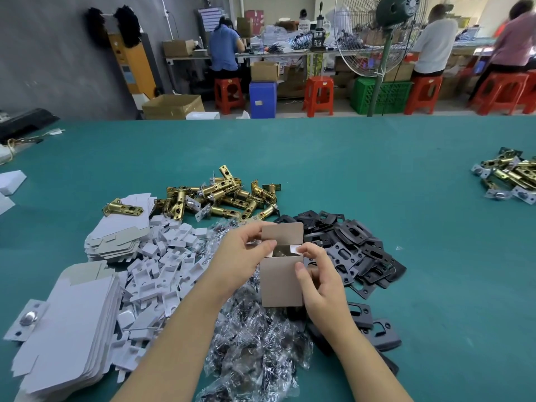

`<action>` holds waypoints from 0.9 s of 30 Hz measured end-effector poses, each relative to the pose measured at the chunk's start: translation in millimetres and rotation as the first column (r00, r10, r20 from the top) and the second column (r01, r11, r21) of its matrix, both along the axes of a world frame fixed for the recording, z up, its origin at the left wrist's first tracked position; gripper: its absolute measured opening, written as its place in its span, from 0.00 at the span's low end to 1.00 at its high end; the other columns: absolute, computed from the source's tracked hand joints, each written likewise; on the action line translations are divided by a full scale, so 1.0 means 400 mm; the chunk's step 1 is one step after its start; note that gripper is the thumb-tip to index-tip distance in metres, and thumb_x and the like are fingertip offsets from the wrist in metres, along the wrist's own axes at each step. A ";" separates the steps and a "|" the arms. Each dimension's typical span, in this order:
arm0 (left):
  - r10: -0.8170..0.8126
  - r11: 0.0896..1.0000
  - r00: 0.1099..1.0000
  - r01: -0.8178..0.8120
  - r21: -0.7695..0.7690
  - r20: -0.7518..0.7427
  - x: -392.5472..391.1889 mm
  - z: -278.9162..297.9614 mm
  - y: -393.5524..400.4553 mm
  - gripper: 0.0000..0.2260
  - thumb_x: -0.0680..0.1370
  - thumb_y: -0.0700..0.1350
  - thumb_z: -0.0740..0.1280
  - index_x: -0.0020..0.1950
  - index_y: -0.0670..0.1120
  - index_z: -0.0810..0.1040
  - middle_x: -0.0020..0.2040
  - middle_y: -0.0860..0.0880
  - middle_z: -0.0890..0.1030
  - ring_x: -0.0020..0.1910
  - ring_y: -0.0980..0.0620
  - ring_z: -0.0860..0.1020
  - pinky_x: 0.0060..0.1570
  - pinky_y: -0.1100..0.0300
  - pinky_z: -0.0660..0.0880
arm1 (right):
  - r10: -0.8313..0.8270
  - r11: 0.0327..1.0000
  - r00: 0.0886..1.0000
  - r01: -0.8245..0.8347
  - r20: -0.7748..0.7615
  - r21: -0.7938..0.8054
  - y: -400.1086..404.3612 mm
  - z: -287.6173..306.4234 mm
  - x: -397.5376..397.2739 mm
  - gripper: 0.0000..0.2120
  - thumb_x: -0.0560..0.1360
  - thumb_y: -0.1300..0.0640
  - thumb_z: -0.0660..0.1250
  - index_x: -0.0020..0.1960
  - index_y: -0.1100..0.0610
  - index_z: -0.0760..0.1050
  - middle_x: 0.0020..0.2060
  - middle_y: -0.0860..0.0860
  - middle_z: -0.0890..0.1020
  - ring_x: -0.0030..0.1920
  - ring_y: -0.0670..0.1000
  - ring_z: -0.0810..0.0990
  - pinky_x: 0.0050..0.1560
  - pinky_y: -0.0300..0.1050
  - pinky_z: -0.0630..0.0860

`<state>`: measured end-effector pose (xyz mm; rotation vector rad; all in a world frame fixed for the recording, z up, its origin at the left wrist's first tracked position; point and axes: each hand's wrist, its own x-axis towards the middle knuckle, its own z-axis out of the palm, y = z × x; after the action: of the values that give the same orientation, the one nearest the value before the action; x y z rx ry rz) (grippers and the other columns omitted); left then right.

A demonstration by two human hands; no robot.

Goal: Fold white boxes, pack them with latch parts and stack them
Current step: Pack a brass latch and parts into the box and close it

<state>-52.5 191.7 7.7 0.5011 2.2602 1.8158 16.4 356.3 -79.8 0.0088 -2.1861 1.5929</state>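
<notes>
Tucking side flaps first suits the small brown-faced cardboard box (pixel 280 281): left hand (pixel 242 261) and right hand (pixel 317 281) each pinch one.

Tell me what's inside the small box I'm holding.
Through the open top of the box, between your left hand and right hand, a bit of brass-coloured metal shows. Everything lower down is hidden by the cardboard walls.

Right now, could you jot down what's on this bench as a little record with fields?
in hands: small open box, top flap up
left hand: holds box's upper left
right hand: pinches side flap
behind: brass latch bolts
right: black strike plates
left: flat white box blanks, white inserts
near: clear screw bags
surface: green table
</notes>
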 end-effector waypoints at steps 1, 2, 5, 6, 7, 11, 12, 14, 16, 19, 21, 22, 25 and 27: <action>-0.007 1.000 1.000 0.007 0.007 0.010 0.000 -0.003 0.001 0.16 0.81 0.39 0.68 0.55 0.62 0.84 0.45 0.56 0.85 0.39 0.61 0.80 0.37 0.67 0.75 | -0.009 1.000 1.000 0.009 -0.001 0.003 0.000 0.000 0.000 0.13 0.80 0.43 0.61 0.64 0.39 0.72 0.50 0.47 0.78 0.39 0.57 0.77 0.37 0.63 0.78; -0.014 1.000 1.000 0.014 0.016 0.021 0.000 -0.006 0.002 0.15 0.82 0.40 0.68 0.56 0.61 0.85 0.42 0.56 0.84 0.36 0.61 0.79 0.35 0.68 0.73 | -0.018 1.000 1.000 0.018 -0.001 0.004 0.000 0.000 -0.001 0.13 0.80 0.42 0.60 0.63 0.39 0.72 0.51 0.46 0.78 0.40 0.56 0.77 0.37 0.61 0.77; -0.061 0.998 0.997 0.060 0.017 0.045 0.005 -0.014 -0.005 0.15 0.84 0.43 0.65 0.56 0.63 0.84 0.36 0.46 0.80 0.29 0.58 0.72 0.30 0.67 0.70 | -0.034 0.999 0.999 0.034 0.002 -0.010 0.000 0.000 0.000 0.13 0.79 0.40 0.60 0.63 0.36 0.72 0.52 0.44 0.78 0.41 0.53 0.78 0.37 0.54 0.77; -0.087 0.996 0.995 0.087 0.000 0.042 0.006 -0.015 -0.009 0.14 0.84 0.44 0.64 0.57 0.63 0.84 0.38 0.39 0.78 0.29 0.55 0.72 0.31 0.64 0.71 | -0.034 0.999 0.999 0.034 0.000 -0.013 0.000 0.001 -0.001 0.13 0.79 0.40 0.60 0.64 0.36 0.71 0.52 0.43 0.78 0.41 0.53 0.78 0.38 0.52 0.78; -0.116 0.993 0.993 0.116 -0.016 0.036 0.007 -0.015 -0.015 0.14 0.84 0.44 0.64 0.58 0.63 0.84 0.41 0.35 0.78 0.30 0.53 0.72 0.33 0.61 0.71 | -0.030 0.999 1.000 0.030 -0.003 -0.016 0.000 0.001 -0.001 0.13 0.80 0.40 0.60 0.64 0.35 0.71 0.52 0.43 0.79 0.42 0.53 0.79 0.39 0.53 0.78; -0.186 0.981 0.983 0.186 -0.053 -0.001 0.012 -0.013 -0.035 0.12 0.82 0.47 0.66 0.59 0.61 0.84 0.46 0.35 0.81 0.33 0.53 0.74 0.38 0.56 0.73 | -0.038 0.999 0.999 0.038 -0.008 -0.017 0.000 0.004 -0.002 0.13 0.80 0.39 0.60 0.64 0.34 0.71 0.49 0.47 0.80 0.42 0.54 0.79 0.40 0.64 0.79; -0.194 0.980 0.981 0.193 -0.053 -0.003 0.013 -0.012 -0.038 0.10 0.81 0.50 0.67 0.59 0.60 0.84 0.47 0.34 0.80 0.34 0.53 0.75 0.39 0.56 0.74 | -0.038 0.999 0.999 0.038 -0.012 -0.022 -0.001 0.005 -0.002 0.13 0.79 0.39 0.60 0.63 0.33 0.70 0.50 0.44 0.81 0.43 0.52 0.80 0.40 0.63 0.79; -0.186 0.981 0.982 0.185 -0.052 -0.016 0.014 -0.016 -0.038 0.10 0.78 0.57 0.68 0.56 0.59 0.85 0.49 0.39 0.82 0.35 0.53 0.75 0.38 0.59 0.74 | -0.038 0.998 0.999 0.037 -0.015 -0.045 -0.005 0.007 0.000 0.13 0.79 0.38 0.61 0.63 0.33 0.67 0.54 0.40 0.81 0.46 0.51 0.82 0.39 0.60 0.81; -0.145 0.987 0.988 0.141 -0.075 -0.053 0.014 -0.024 -0.032 0.10 0.77 0.59 0.69 0.52 0.58 0.86 0.52 0.52 0.84 0.34 0.57 0.75 0.36 0.63 0.74 | -0.041 0.997 0.999 0.040 -0.007 -0.062 -0.008 0.010 0.001 0.15 0.78 0.37 0.61 0.64 0.34 0.65 0.56 0.40 0.82 0.46 0.51 0.82 0.40 0.59 0.82; -0.098 0.992 0.990 0.089 -0.094 -0.097 0.011 -0.042 -0.026 0.05 0.79 0.49 0.72 0.49 0.58 0.86 0.51 0.60 0.83 0.32 0.60 0.71 0.35 0.65 0.71 | -0.022 0.997 1.000 0.022 0.001 -0.068 -0.007 0.012 0.005 0.19 0.80 0.43 0.61 0.70 0.35 0.65 0.58 0.40 0.81 0.47 0.50 0.83 0.39 0.45 0.81; -0.101 0.985 0.988 0.082 -0.151 -0.120 0.010 -0.047 -0.026 0.07 0.79 0.49 0.72 0.52 0.62 0.85 0.40 0.60 0.80 0.32 0.59 0.70 0.34 0.67 0.70 | -0.013 0.998 1.000 0.013 0.002 -0.064 -0.005 0.017 0.010 0.19 0.79 0.43 0.60 0.69 0.34 0.69 0.59 0.39 0.80 0.51 0.48 0.82 0.42 0.39 0.79; -0.105 0.980 0.986 0.081 -0.182 -0.131 0.010 -0.046 -0.027 0.09 0.79 0.50 0.72 0.55 0.64 0.84 0.38 0.60 0.77 0.33 0.60 0.70 0.35 0.67 0.70 | -0.009 0.998 1.000 0.009 0.003 -0.070 -0.004 0.021 0.012 0.19 0.79 0.42 0.59 0.69 0.34 0.70 0.60 0.38 0.80 0.53 0.47 0.81 0.43 0.38 0.79; -0.121 0.971 0.982 0.088 -0.222 -0.142 0.011 -0.044 -0.030 0.14 0.79 0.50 0.72 0.62 0.66 0.81 0.50 0.64 0.79 0.38 0.57 0.74 0.41 0.69 0.74 | 0.017 0.993 1.000 -0.018 -0.012 -0.119 -0.006 0.027 0.016 0.20 0.78 0.42 0.58 0.68 0.37 0.72 0.58 0.38 0.80 0.54 0.46 0.81 0.42 0.37 0.79; -0.134 0.965 0.980 0.095 -0.244 -0.148 0.014 -0.044 -0.029 0.15 0.79 0.50 0.72 0.64 0.63 0.81 0.56 0.68 0.78 0.44 0.54 0.76 0.45 0.68 0.76 | 0.033 0.988 0.999 -0.036 -0.022 -0.149 -0.007 0.029 0.018 0.20 0.77 0.42 0.59 0.68 0.39 0.73 0.55 0.40 0.81 0.51 0.47 0.81 0.39 0.38 0.79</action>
<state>-46.8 180.0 -10.0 0.7440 2.4548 1.4739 23.4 353.5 -68.3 0.0169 -2.0574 1.7648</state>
